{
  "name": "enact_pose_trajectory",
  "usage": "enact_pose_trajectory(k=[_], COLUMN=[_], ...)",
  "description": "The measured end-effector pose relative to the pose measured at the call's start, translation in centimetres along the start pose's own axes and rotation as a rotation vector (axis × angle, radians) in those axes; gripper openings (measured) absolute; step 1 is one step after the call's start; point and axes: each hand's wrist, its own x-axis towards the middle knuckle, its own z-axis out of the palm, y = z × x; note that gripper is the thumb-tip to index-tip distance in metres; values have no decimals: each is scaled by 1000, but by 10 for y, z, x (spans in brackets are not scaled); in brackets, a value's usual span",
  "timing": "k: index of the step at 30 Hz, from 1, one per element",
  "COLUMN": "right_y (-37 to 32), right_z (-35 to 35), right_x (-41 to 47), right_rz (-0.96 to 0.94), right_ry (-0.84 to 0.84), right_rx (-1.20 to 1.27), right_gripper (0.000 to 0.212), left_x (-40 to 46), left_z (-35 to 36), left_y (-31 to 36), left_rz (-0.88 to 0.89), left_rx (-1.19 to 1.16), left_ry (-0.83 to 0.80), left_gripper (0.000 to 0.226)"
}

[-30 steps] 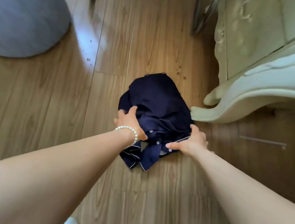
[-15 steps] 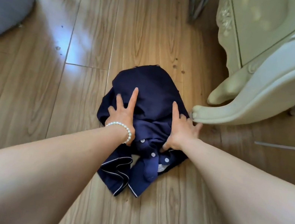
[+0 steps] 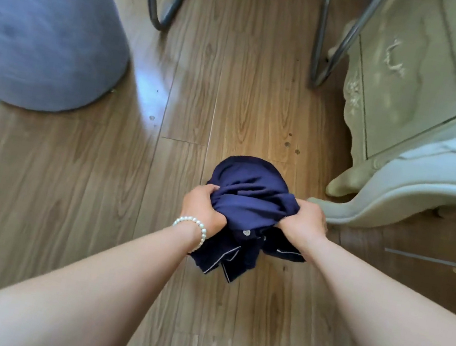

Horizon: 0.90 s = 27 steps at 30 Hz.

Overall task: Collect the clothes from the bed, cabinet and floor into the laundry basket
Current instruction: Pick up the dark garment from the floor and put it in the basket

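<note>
A navy blue shirt [image 3: 248, 203] with white piping and small white buttons is bunched up over the wooden floor [image 3: 193, 82]. My left hand [image 3: 202, 208], with a pearl bracelet at the wrist, grips its left side. My right hand [image 3: 303, 221] grips its right side. The collar and hem hang down below my hands. The laundry basket is not in view.
A grey-blue rounded upholstered piece [image 3: 40, 23] fills the upper left. A cream carved cabinet [image 3: 409, 91] with a curved foot [image 3: 342, 186] stands at the right, close to my right hand. Metal chair legs [image 3: 161, 4] rise at the top.
My hands, flat on the shirt half a second ago, have closed into the fabric and gathered it into a bundle. The view has pulled back from the floor.
</note>
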Motion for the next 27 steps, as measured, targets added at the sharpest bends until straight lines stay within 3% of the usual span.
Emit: enact_pose_trajectory(k=[4, 9, 13, 15, 18, 21, 27], right_y=[-65, -173, -294, -354, -456, -540, -666], right_z=[-57, -141, -196, -215, -241, -251, -233], right_x=[-64, -147, -204, -225, -262, -288, -293], right_rz=[-31, -87, -133, -187, -304, -421, -557], right_ry=[-2, 2, -27, -39, -9, -16, -64], right_rx=[130, 215, 279, 313, 345, 359, 350], right_gripper=[9, 19, 17, 24, 17, 14, 24], left_x=[-56, -126, -167, -181, -194, -196, -172], left_z=[-80, -191, -304, -356, -444, -515, -613], left_y=[64, 162, 237, 270, 315, 343, 374], left_rz=[-12, 48, 120, 155, 190, 253, 197], left_rx=[-55, -215, -302, -320, -376, -409, -590], left_ry=[-23, -104, 83, 155, 219, 282, 482], left_gripper=[46, 41, 56, 58, 55, 49, 51])
